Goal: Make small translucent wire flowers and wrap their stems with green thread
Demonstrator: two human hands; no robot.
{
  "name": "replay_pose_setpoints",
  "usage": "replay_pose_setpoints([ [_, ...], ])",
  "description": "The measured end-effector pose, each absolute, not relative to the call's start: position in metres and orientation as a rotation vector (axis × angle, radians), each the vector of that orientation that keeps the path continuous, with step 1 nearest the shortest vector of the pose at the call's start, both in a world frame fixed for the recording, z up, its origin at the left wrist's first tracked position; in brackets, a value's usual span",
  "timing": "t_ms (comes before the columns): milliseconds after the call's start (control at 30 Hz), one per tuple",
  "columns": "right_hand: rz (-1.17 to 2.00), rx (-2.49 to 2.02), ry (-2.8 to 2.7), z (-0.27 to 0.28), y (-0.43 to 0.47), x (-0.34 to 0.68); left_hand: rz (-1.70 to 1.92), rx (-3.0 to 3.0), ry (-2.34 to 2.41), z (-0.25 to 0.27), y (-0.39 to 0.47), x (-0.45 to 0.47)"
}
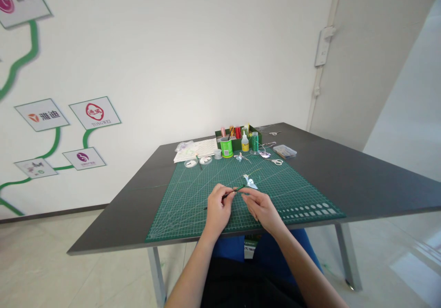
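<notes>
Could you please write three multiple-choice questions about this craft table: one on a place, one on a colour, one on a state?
1. Where does the green cup stand?
A. At the far edge of the cutting mat
B. On the floor
C. Beside the person's lap

2. What colour is the cutting mat?
A. Red
B. Green
C. White

3. What is the left hand doing?
A. Lying flat and empty
B. Hanging under the table
C. Pinching a thin stem

Answers:
1 A, it stands with the supplies beyond the mat.
2 B, the gridded mat is green.
3 C, its fingers close on the stem, and the right hand meets it.
</notes>
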State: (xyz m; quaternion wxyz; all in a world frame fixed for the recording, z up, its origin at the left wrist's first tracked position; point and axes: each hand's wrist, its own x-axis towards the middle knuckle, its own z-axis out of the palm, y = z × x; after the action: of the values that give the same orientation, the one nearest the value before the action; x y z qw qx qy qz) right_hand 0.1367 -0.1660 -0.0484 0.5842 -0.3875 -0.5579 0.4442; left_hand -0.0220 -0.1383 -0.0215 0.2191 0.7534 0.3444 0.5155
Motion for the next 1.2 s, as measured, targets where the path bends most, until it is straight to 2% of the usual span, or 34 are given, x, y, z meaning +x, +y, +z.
replay_pose_setpoints([
  [1200,1.096,-0.831,-1.231,-0.0481,-0.1656,0.1367,1.427,2.122,0.985,-0.0188,-0.1395,-0.0219],
])
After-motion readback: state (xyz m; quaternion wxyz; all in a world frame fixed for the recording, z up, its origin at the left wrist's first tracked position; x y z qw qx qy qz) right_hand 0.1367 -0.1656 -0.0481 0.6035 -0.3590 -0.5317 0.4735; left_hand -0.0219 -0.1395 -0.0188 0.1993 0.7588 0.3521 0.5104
